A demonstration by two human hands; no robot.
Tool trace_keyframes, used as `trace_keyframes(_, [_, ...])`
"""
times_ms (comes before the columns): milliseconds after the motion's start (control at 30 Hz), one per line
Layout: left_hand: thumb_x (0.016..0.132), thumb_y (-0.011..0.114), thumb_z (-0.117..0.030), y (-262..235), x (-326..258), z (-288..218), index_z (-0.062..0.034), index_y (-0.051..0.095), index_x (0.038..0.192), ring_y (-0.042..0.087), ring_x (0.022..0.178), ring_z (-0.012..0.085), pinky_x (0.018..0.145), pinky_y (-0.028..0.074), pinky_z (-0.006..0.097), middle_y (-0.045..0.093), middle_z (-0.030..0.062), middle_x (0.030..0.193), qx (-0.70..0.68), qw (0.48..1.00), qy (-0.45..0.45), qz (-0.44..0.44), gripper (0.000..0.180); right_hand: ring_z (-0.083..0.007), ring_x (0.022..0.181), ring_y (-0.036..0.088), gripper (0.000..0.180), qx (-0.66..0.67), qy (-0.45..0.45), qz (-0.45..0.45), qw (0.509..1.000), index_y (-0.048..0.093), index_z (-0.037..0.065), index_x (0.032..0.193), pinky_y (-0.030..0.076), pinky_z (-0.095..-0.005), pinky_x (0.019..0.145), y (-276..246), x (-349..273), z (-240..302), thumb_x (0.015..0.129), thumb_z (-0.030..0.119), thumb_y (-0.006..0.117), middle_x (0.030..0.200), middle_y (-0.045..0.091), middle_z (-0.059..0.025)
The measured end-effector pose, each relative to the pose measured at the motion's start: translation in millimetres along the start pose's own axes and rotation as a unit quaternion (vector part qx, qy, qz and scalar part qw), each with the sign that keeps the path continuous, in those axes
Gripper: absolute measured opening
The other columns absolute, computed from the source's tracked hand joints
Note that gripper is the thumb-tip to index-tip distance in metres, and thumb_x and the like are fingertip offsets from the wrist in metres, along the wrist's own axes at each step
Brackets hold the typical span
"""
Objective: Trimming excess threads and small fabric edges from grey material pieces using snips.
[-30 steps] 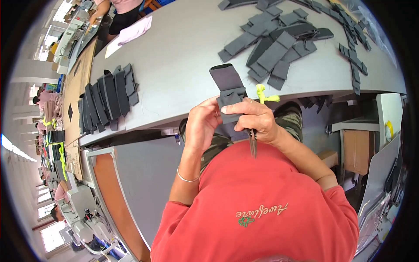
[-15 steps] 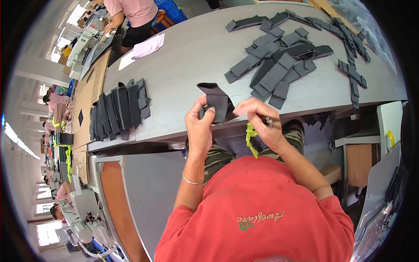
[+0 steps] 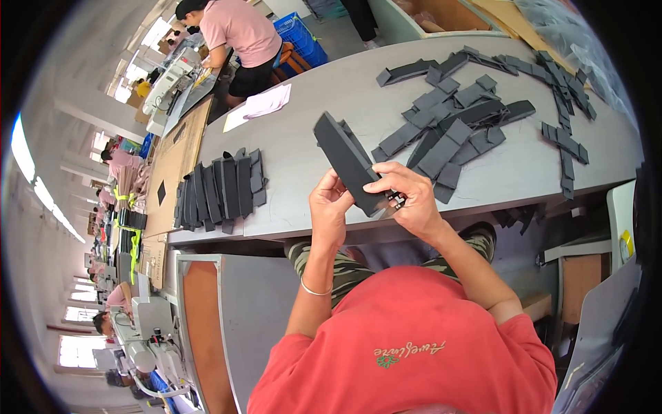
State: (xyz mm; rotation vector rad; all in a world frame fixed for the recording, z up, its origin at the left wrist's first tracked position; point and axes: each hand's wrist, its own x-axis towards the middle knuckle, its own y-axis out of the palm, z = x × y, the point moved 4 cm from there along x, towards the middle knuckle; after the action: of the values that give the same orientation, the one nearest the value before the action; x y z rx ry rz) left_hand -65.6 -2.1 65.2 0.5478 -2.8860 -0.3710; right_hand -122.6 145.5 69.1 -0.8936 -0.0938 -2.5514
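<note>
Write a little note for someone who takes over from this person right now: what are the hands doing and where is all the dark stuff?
Left hand: grips the lower end of a long dark fabric piece, held up over the near edge of the grey table.
Right hand: pinches the same piece from the right, with a small dark tool at its fingertips.
Done, as it looks: a tidy overlapped row of dark pieces on the table's left.
Left, as it looks: a loose heap of dark pieces on the right, plus the one in hand.
</note>
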Motion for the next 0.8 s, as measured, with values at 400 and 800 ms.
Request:
trace_keyframes(400, [0.084, 0.059, 0.006, 21.7, 19.9, 25.3, 0.0018, 0.057, 0.12, 0.057, 0.083, 0.0061, 0.072, 0.048, 0.02, 0.062, 0.0008, 0.097, 0.116, 0.992, 0.043, 0.039, 0.035, -0.0046, 0.072, 0.05, 0.035, 0.237, 0.244, 0.021, 0.94, 0.054, 0.002, 0.122, 0.043, -0.0217, 0.067, -23.0, -1.1, -25.7, 0.09, 0.011, 0.064, 0.077, 0.057, 0.0031])
trace_keyframes(800, [0.09, 0.059, -0.006, 17.2, 48.2, 4.7, 0.0005, 0.044, 0.126, 0.059, 0.101, 0.017, 0.088, 0.048, 0.033, 0.059, 0.0109, 0.111, -0.226, 0.969, -0.091, 0.038, 0.04, -0.0036, 0.077, 0.057, 0.026, 0.025, 0.214, 0.038, 0.976, 0.058, 0.0, 0.108, 0.047, -0.0223, 0.07, -12.0, 10.4, -19.2, 0.084, 0.001, 0.067, 0.085, 0.067, -0.0022])
